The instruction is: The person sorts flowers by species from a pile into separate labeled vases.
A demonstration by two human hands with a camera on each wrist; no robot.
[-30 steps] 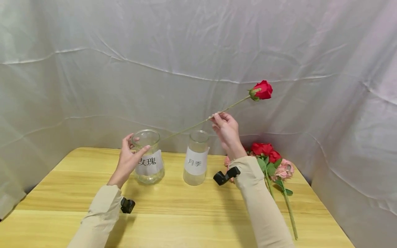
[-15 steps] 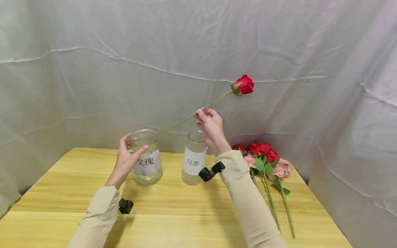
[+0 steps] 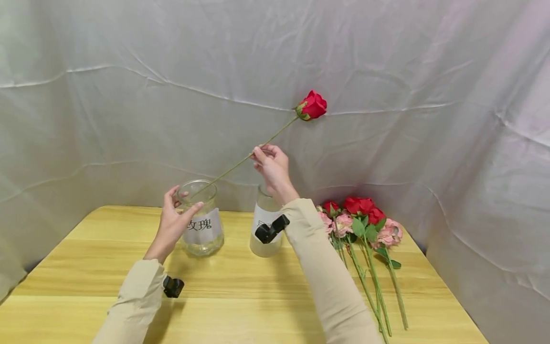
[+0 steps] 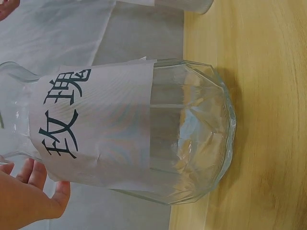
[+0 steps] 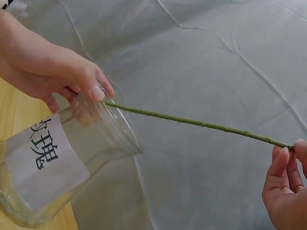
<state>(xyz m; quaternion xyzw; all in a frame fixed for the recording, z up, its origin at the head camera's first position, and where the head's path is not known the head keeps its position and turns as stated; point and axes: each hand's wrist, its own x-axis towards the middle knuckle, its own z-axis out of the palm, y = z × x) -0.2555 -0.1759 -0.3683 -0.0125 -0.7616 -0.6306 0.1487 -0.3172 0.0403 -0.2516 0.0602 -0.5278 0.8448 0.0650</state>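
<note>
My right hand [image 3: 275,173] pinches the thin green stem of a red rose [image 3: 313,105] about midway. The bloom points up to the right, and the stem slants down left, its lower end just inside the mouth of a wide clear glass vase [image 3: 203,231]. Round that vase's neck my left hand [image 3: 173,222] holds on, thumb in front and fingers behind. A white paper label [image 4: 96,124] with black characters covers the vase's side. In the right wrist view the stem [image 5: 192,121] crosses the rim beside the left thumb.
A narrower labelled glass vase [image 3: 265,246] stands to the right, partly hidden by my right forearm. Farther right lie red roses [image 3: 358,205] and pink flowers [image 3: 388,234] with long stems on the wooden table [image 3: 240,306]. A grey cloth [image 3: 172,119] hangs behind.
My right hand has moved left with the rose, bringing the stem's lower end over and into the wide vase's mouth. The stem tilts more steeply. My left hand stays on the vase.
</note>
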